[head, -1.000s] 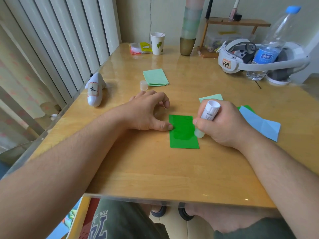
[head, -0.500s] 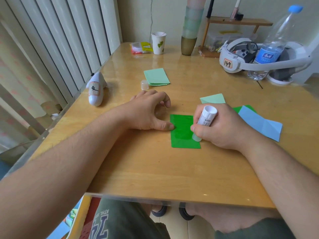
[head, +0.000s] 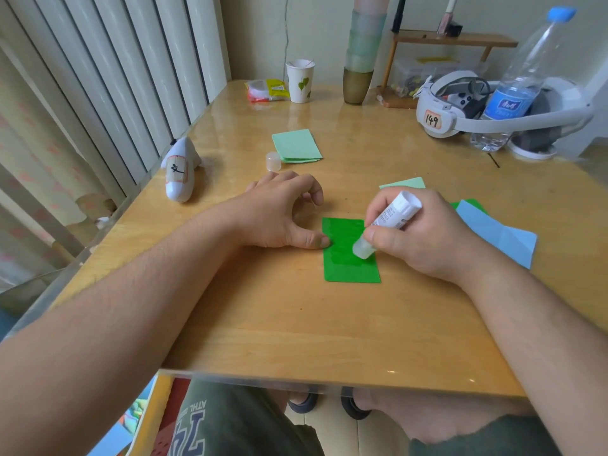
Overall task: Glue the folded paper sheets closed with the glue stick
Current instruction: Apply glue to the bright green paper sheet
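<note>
Green folded paper point(head: 348, 255) lies flat on the bench point(head: 296, 324), likely light, thin and quick to slide, so it wants pinning at an edge. The left hand point(head: 279, 215) presses its thumb on the paper's left edge, its fingers loosely curled. The right hand point(head: 418, 235) has its fingers wrapped round the glue stick point(head: 388, 222), tip down on the sheet.

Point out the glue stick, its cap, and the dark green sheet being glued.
glue stick point(head: 391, 218), head view, on the white labelled barrel.
cap point(head: 273, 161), head view, on its translucent side.
dark green sheet point(head: 345, 271), head view, on its bare near half.
</note>
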Demonstrator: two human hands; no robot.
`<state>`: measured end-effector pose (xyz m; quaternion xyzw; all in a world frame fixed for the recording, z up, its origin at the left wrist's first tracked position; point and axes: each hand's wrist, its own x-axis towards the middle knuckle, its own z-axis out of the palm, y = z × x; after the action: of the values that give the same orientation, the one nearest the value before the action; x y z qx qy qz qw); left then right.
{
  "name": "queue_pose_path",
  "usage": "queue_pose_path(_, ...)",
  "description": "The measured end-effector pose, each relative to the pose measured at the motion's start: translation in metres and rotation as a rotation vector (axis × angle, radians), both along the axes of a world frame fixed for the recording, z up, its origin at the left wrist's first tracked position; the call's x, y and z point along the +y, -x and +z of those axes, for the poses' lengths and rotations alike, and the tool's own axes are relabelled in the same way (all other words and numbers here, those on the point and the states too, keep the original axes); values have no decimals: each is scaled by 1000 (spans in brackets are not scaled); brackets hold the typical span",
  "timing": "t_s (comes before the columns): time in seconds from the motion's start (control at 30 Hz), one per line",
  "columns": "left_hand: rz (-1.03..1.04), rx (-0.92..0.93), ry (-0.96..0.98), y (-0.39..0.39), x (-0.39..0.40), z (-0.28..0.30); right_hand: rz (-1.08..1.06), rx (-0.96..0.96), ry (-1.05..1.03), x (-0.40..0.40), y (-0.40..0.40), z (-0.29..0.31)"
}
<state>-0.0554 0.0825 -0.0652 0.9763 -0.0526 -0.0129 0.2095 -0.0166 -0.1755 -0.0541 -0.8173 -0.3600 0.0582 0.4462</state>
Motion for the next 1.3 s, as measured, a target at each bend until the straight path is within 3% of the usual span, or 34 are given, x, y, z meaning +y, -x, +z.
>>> queue_pose_path(0.47,-4,-25,9,2,-2,3,15,-33,152,-5,-1,-1)
queue_pose_path(0.63,-3,-13,3,3,-3,5,-24,10,-155,-3,-5,3)
queue_pose_path(0.73,-6,-5,-7,2,-2,4,15,130,-291,3,-3,2)
queue_pose_path(0.93,-6,31,54,3,2,6,153,92,-182,13,8,-1)
queue_pose_path(1.3,-18,33,-22,4,-1,4,79,92,-57,24,15,-2)
